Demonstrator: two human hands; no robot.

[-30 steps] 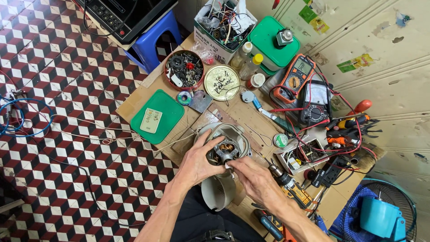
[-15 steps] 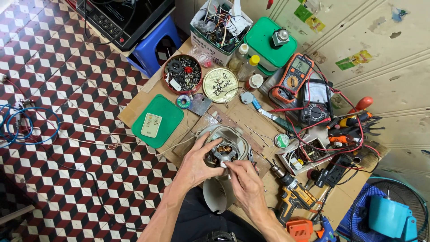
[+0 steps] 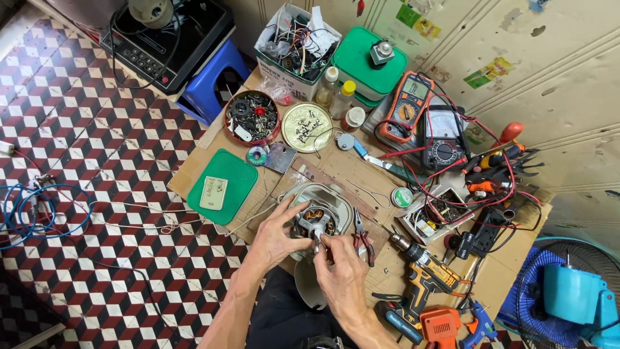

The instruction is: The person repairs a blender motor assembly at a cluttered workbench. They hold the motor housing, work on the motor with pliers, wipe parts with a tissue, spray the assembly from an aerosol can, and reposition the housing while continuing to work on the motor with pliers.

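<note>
Fan motor (image 3: 314,222): near the desk's (image 3: 336,165) front edge, in its grey housing.
Left hand (image 3: 279,236): gripping the motor's side.
Right hand (image 3: 341,271): fingertips pinching the motor shaft.
Pliers (image 3: 363,236): just beside the motor.
Room: clutter crowds the desk's far side.

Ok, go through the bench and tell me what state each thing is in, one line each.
Fan motor: housing open, copper windings exposed, held.
Left hand: gripping the motor's side.
Right hand: fingertips pinching at the motor's shaft.
Pliers: lying shut on the bench.
Parts tin: uncovered, full.
Drill: lying on its side.
</note>
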